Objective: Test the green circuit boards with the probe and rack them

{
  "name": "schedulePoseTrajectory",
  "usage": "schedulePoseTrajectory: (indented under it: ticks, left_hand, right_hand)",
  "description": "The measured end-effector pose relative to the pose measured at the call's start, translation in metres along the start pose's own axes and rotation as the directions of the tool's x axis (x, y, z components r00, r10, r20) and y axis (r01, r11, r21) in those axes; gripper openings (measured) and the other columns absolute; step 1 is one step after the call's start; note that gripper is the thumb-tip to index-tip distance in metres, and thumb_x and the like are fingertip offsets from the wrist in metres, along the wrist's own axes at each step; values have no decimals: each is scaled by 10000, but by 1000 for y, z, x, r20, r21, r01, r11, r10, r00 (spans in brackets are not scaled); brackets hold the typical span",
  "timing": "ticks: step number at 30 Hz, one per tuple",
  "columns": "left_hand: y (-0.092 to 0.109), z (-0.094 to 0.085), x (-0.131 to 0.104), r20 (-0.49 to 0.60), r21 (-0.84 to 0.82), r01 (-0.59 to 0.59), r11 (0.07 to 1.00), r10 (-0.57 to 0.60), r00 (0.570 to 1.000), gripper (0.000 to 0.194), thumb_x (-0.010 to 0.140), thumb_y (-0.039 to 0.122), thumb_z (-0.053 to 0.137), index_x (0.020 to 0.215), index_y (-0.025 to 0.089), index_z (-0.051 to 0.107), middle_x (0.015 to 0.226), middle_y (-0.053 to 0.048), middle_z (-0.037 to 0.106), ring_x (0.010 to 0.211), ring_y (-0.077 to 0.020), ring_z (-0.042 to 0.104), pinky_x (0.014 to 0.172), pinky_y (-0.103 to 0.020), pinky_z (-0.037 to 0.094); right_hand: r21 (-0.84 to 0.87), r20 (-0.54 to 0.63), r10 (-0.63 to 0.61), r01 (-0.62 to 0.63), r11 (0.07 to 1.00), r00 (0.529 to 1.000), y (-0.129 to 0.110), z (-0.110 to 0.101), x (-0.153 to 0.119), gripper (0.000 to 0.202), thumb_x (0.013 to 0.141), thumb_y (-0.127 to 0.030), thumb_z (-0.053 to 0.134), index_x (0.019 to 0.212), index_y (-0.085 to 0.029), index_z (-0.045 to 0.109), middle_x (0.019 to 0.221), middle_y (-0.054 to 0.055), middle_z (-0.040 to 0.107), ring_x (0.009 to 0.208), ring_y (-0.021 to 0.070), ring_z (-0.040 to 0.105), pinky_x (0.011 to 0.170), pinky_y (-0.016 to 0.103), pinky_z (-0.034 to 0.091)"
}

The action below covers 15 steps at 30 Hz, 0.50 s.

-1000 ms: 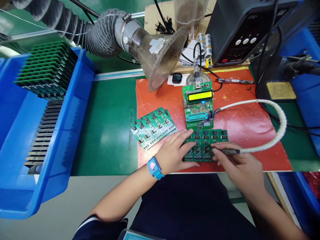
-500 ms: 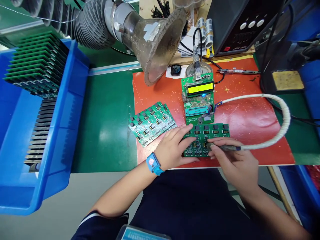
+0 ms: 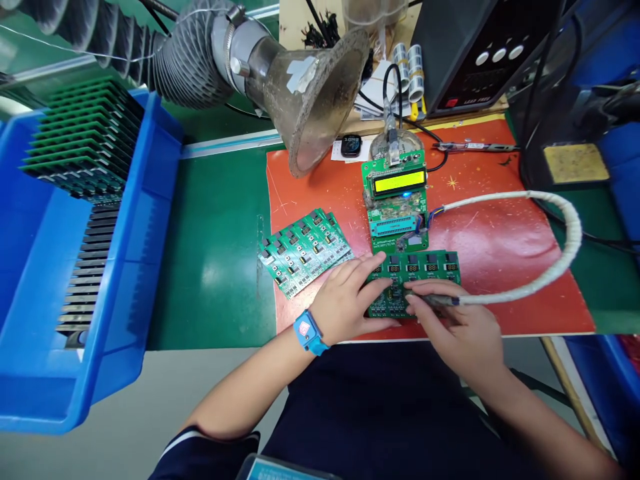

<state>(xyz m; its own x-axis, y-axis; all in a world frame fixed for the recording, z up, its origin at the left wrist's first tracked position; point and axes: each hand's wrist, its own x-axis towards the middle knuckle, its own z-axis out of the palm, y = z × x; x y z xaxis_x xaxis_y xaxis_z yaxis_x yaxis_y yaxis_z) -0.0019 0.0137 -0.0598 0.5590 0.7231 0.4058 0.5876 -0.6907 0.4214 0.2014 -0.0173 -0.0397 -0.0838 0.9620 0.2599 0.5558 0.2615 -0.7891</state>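
Observation:
My left hand (image 3: pixel 350 297), with a blue strap on its wrist, lies with fingers spread over the left end of a green circuit board (image 3: pixel 433 263). Pinched in my right hand (image 3: pixel 463 327) is a dark probe (image 3: pixel 440 300), its tip down at the middle of that board. A white wrapped cable (image 3: pixel 570 220) loops from the probe to a programmer board (image 3: pixel 397 203) with a lit yellow display, just behind. More circuit boards (image 3: pixel 305 250) lie overlapped and tilted to the left of my left hand.
On the left, a blue bin (image 3: pixel 160 153) holds a stack of green boards (image 3: pixel 85 140). A clear fume hood (image 3: pixel 320 100) hangs over the red mat (image 3: pixel 500 247). At the back right stand a black soldering station (image 3: pixel 470 60) and a sponge (image 3: pixel 575 163).
My right hand has moved a little to the left with the probe, along the board. My left hand stays on the board. The view has shifted slightly.

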Motion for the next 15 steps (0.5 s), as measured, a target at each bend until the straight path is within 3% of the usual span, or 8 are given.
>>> schedulePoseTrajectory:
  ticks: [4, 11, 15]
  left_hand:
    - [0, -1, 0, -17, 6, -7, 1000, 7, 1000, 605, 818, 643, 661, 1152, 139, 631, 1373, -201, 565, 1220, -313, 575, 996, -439, 504]
    - [0, -1, 0, 9, 2, 6, 1000, -6, 1000, 618, 826, 656, 641, 1171, 144, 627, 1385, -208, 558, 1229, -316, 576, 1005, -463, 499]
    - [0, -1, -1, 18, 6, 15, 1000, -16, 1000, 612, 828, 659, 635, 1175, 155, 630, 1397, -198, 553, 1242, -311, 570, 1007, -459, 502]
  right_hand:
    - [39, -15, 84, -83, 996, 996, 2, 0, -3, 48, 936, -248, 621, 930, -208, 648, 956, 52, 706, 883, 194, 718, 819, 341, 616]
    - [-7, 51, 61, -61, 998, 997, -3, -4, 6, 112, 934, -292, 596, 908, -213, 670, 911, 54, 721, 800, 187, 718, 625, 271, 615]
    - [-37, 28, 46, -45, 998, 999, -4, -1, 8, 92, 924, -275, 600, 910, -214, 668, 889, 53, 726, 782, 185, 722, 575, 247, 597]
